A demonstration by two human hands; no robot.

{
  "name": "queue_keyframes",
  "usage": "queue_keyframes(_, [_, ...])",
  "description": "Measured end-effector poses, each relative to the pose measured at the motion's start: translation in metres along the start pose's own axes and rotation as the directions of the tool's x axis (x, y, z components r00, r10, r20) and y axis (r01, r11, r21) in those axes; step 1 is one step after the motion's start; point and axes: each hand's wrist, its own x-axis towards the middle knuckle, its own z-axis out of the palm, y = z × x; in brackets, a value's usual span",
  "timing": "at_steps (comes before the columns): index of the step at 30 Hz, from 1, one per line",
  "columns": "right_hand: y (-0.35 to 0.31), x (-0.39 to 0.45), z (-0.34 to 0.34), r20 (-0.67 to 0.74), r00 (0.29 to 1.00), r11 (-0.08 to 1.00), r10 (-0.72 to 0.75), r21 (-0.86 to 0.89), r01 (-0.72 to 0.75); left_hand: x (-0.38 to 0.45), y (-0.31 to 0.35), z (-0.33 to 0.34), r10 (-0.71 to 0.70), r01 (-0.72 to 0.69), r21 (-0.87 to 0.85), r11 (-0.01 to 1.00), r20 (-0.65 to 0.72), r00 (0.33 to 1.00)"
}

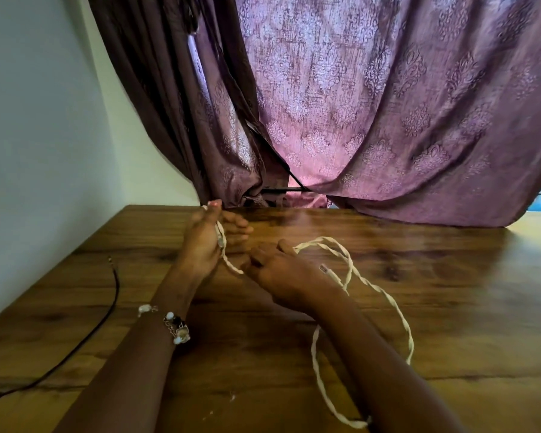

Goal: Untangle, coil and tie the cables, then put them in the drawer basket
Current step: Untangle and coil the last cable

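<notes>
Two hands (206,242) (278,270) hold white cable (350,270); black cable (75,348) well left; curtain (388,104) behind.

white cable (409,334): passing hidden under right forearm at 5 o'clock | black cable (114,287): end plug too small to identify

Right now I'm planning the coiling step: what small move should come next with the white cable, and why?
Probably the right hand feeds another loop toward the left hand, which grips one end of the white twisted cable; most of it lies loose on the wooden table.
</notes>
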Motion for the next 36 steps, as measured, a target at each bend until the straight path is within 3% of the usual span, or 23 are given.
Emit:
queue_keyframes(3, [0.003, -0.002, -0.005, -0.297, 0.954, 0.988, -0.041, 0.132, 0.084, -0.004, -0.015, 0.006, -0.026, 0.018, 0.170, 0.985, 0.046, 0.999])
queue_keyframes(6, [0.015, -0.007, -0.008, -0.467, 0.878, 0.963, 0.103, 0.269, 0.031, -0.006, -0.024, 0.008, -0.111, 0.063, 0.267, 0.962, 0.168, 0.979])
queue_keyframes(9, [0.031, -0.015, -0.007, -0.491, 0.843, 0.961, 0.218, 0.259, -0.098, -0.011, -0.024, 0.011, -0.226, 0.100, 0.359, 0.928, 0.330, 0.916])
queue_keyframes(13, [0.047, -0.022, 0.004, -0.327, 0.897, 0.949, 0.298, 0.198, -0.243, -0.019, -0.019, 0.016, -0.353, 0.160, 0.450, 0.879, 0.386, 0.852])
queue_keyframes(16, [0.059, -0.033, 0.005, -0.202, 0.900, 0.921, 0.387, 0.143, -0.364, -0.019, -0.017, 0.011, -0.384, 0.251, 0.315, 0.915, 0.495, 0.779])
queue_keyframes(19, [0.069, -0.039, 0.012, -0.131, 0.820, 0.830, 0.557, 0.117, -0.545, -0.017, -0.008, 0.003, -0.320, 0.332, 0.095, 0.938, 0.602, 0.731])
queue_keyframes(22, [0.071, -0.038, 0.018, -0.218, 0.746, 0.774, 0.629, 0.092, -0.626, -0.012, -0.004, -0.003, -0.227, 0.361, -0.119, 0.925, 0.590, 0.775])
queue_keyframes(26, [0.070, -0.030, 0.026, -0.396, 0.708, 0.811, 0.584, 0.268, -0.520, -0.001, -0.008, -0.007, -0.154, 0.416, -0.402, 0.816, 0.543, 0.826])
queue_keyframes(29, [0.064, -0.020, 0.029, -0.437, 0.717, 0.828, 0.543, 0.419, -0.372, 0.003, -0.006, -0.014, -0.157, 0.450, -0.460, 0.765, 0.545, 0.824])
queue_keyframes(33, [0.057, -0.011, 0.033, -0.447, 0.719, 0.789, 0.532, 0.570, -0.230, -0.005, -0.002, -0.007, -0.218, 0.497, -0.238, 0.834, 0.686, 0.694])
queue_keyframes(36, [0.048, -0.009, 0.028, -0.485, 0.720, 0.761, 0.496, 0.642, -0.092, -0.012, -0.001, 0.002, -0.268, 0.560, -0.126, 0.819, 0.779, 0.567])
